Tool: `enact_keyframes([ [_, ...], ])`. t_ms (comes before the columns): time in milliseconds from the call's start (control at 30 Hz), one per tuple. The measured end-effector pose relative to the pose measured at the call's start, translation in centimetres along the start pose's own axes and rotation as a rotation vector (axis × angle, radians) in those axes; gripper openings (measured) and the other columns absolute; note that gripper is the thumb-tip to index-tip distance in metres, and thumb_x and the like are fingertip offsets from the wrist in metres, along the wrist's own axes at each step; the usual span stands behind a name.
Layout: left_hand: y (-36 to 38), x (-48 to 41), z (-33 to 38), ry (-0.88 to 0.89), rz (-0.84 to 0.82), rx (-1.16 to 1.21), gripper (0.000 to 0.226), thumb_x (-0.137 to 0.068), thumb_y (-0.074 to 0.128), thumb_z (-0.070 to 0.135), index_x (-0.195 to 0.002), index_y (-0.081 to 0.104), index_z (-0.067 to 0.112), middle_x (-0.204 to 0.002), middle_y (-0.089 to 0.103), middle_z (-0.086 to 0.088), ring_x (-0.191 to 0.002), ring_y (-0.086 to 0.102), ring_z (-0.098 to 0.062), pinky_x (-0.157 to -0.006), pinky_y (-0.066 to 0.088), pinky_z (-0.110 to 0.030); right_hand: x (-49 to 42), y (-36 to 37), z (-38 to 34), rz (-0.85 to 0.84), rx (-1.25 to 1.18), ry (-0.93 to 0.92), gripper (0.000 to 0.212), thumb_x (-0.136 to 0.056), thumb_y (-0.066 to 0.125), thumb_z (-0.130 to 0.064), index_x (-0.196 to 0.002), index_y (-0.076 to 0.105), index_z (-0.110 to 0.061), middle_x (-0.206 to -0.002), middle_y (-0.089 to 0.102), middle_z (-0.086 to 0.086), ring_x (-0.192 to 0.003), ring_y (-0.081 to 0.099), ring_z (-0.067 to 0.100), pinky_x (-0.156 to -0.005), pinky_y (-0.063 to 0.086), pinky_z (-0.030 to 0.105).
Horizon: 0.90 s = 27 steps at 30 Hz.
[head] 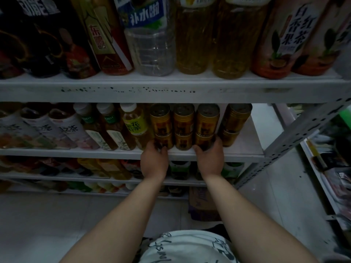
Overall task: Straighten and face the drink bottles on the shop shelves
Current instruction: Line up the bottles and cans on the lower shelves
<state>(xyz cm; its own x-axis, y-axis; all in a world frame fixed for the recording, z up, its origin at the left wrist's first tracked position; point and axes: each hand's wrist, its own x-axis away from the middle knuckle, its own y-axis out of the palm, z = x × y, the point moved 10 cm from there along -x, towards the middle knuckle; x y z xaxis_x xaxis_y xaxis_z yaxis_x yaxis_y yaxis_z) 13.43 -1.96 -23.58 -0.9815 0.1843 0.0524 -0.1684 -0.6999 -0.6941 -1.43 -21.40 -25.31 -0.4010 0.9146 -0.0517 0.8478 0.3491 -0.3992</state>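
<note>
Gold drink cans stand stacked two high on the second shelf (237,155). My left hand (154,161) grips the bottom can of the leftmost stack (163,141). My right hand (209,158) grips the bottom can of the third stack (204,140). Between them the middle stack (183,130) stands untouched. A fourth stack (234,126) stands apart to the right. My fingertips are hidden behind the cans.
Yellow tea bottles (135,126) and brown tea bottles (112,128) crowd the cans' left. Large bottles (152,40) fill the top shelf (171,90). Lower shelves hold more drinks. A metal upright (303,130) stands right, with a cardboard box (203,204) on the floor.
</note>
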Motion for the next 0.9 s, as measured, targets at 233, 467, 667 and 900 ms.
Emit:
enact_keyframes([
  [233, -0.2, 0.0, 0.1, 0.024, -0.005, -0.005, 0.031, -0.092, 0.058, 0.03, -0.117, 0.058, 0.011, -0.111, 0.066, -0.011, -0.101, 0.061, -0.032, -0.076, 0.046, -0.033, 0.2, -4.5, 1.1, 0.156, -0.007, 0.021, 0.04, -0.081, 0.065, -0.034, -0.118, 0.056, -0.023, -0.116, 0.059, -0.001, -0.098, 0.061, 0.022, -0.086, 0.048, 0.033],
  [467, -0.4, 0.2, 0.0, 0.019, -0.014, 0.028, 0.029, -0.09, 0.056, 0.023, -0.116, 0.059, 0.01, -0.113, 0.066, -0.013, -0.101, 0.06, -0.034, -0.075, 0.042, -0.03, -6.4, -6.6, 0.4, -0.208, -0.144, 0.036, 0.088, -0.065, 0.082, -0.025, -0.14, 0.036, -0.025, -0.134, 0.049, -0.006, -0.115, 0.051, 0.009, -0.093, 0.044, 0.032],
  [667, -0.4, 0.1, 0.0, 0.024, -0.03, 0.019, 0.03, -0.089, 0.056, 0.023, -0.116, 0.059, 0.01, -0.11, 0.066, -0.013, -0.098, 0.06, -0.034, -0.071, 0.038, -0.027, -7.2, -7.1, 0.5, -0.24, 0.063, 0.014, 0.08, -0.058, 0.088, -0.036, -0.125, 0.046, -0.021, -0.113, 0.056, -0.007, -0.095, 0.054, 0.007, -0.081, 0.04, 0.024],
  [900, -0.3, 0.0, -0.1, 0.011, -0.044, 0.031, 0.034, -0.089, 0.056, 0.024, -0.12, 0.058, 0.011, -0.114, 0.065, -0.012, -0.101, 0.059, -0.032, -0.071, 0.036, -0.026, -5.1, -6.2, 0.5, -0.319, -0.071, -0.055, 0.064, -0.075, 0.079, -0.033, -0.128, 0.044, -0.042, -0.118, 0.055, -0.026, -0.105, 0.054, -0.003, -0.088, 0.039, 0.013],
])
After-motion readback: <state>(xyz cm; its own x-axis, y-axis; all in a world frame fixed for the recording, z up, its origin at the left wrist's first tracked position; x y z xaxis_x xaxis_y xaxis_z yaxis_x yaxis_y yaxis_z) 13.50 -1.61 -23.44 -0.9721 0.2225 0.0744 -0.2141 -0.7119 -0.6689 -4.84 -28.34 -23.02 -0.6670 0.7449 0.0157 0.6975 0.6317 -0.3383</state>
